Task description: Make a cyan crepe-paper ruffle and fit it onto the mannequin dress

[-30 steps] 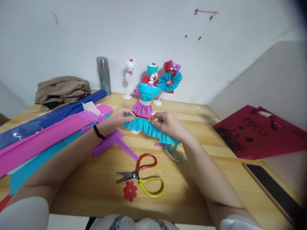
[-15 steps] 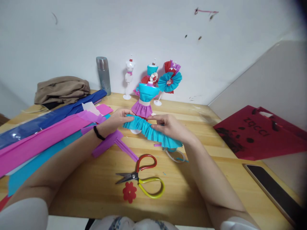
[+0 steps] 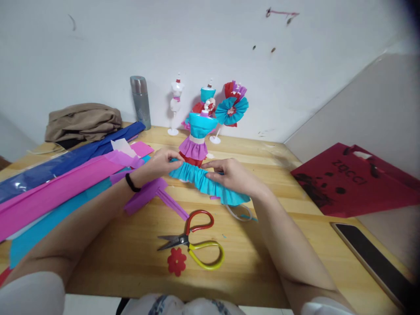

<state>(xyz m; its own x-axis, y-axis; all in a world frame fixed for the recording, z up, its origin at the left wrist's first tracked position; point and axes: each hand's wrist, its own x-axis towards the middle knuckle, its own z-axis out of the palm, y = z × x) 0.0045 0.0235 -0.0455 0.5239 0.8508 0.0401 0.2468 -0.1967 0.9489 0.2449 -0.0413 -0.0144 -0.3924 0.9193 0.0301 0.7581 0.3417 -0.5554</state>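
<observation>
A gathered strip of turquoise crepe paper [image 3: 210, 186] stretches between my two hands at the foot of a small dress form [image 3: 201, 124]. That form wears a turquoise top, a white waistband, a purple ruffle and a red layer under it. My left hand [image 3: 166, 162] pinches the strip's left end near the red layer. Thumb and fingers of my right hand [image 3: 226, 173] grip its upper edge farther along, and the rest droops to the right. Scissors [image 3: 188, 240] with red and yellow handles lie spread apart on the table, beside a red paper flower [image 3: 176, 262].
Behind stand a bare white dress form [image 3: 176, 105], a form with a turquoise rosette [image 3: 232, 111] and a steel bottle [image 3: 140, 103]. Pink paper [image 3: 72, 179] and brown cloth [image 3: 83, 122] lie left. A roll of tape [image 3: 239, 213], red bag [image 3: 354, 181] and phone [image 3: 370, 262] are right.
The strip's left part has been lowered slightly from the dress form, and more of the red layer shows. Both hands keep their pinch on the strip.
</observation>
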